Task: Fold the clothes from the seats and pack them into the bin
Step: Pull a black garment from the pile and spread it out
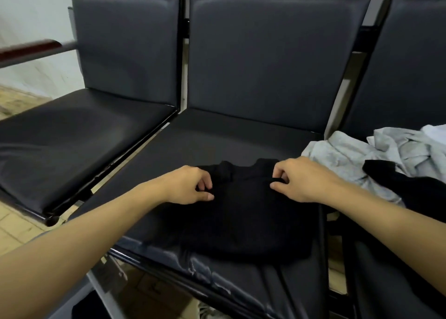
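A black garment (241, 219) lies partly folded on the middle seat (217, 137) of a row of dark padded seats. My left hand (190, 186) pinches its upper left edge with curled fingers. At the upper right edge, my right hand (296, 178) pinches a fold of the same cloth. A heap of grey clothes (376, 159) with another black piece (410, 188) on it lies on the right seat. The bin is not in view.
The left seat (79, 135) has nothing on it, with a wooden armrest (29, 48) beyond it. Seat backs (265, 60) rise behind. Tiled floor (17, 227) shows at the left and under the seats.
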Tool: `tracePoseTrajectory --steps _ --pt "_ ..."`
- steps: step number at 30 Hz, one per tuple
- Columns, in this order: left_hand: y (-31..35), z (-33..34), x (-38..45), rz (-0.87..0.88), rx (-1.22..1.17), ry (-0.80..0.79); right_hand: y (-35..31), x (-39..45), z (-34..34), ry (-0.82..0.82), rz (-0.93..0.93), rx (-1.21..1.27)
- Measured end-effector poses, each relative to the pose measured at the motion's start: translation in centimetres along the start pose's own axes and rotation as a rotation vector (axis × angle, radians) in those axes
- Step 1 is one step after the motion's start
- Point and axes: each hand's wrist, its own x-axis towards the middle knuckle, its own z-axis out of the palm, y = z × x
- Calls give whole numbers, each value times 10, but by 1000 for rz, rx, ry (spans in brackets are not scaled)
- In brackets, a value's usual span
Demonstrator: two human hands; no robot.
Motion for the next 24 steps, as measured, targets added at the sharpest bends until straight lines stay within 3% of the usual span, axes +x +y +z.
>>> tracePoseTrajectory --steps 3,8,10,13,15,17,19,21,24 --pt "0 -8 0 14 82 12 6 1 -4 84 -15 53" --pt "-9 -54 7 29 52 373 20 22 -34 227 -16 164" --pt "-13 -57 20 -18 -6 322 20 37 -37 178 20 177" --pt "-22 -26 36 -119 -19 100 19 52 -20 102 24 105" --pt "-32 -7 33 -144 -38 130 18 46 -6 87 -2 43" --pt "-31 -4 12 -66 -63 301 17 24 -2 184 -71 -111" --pt "-17 -2 -25 142 -52 407 11 -10 -2 328 -255 -192" --pt "2 3 -67 306 -30 314 7 -47 -5 290 -428 -169" --pt "12 17 -99 327 103 40 8 -77 6 50 -498 -241"
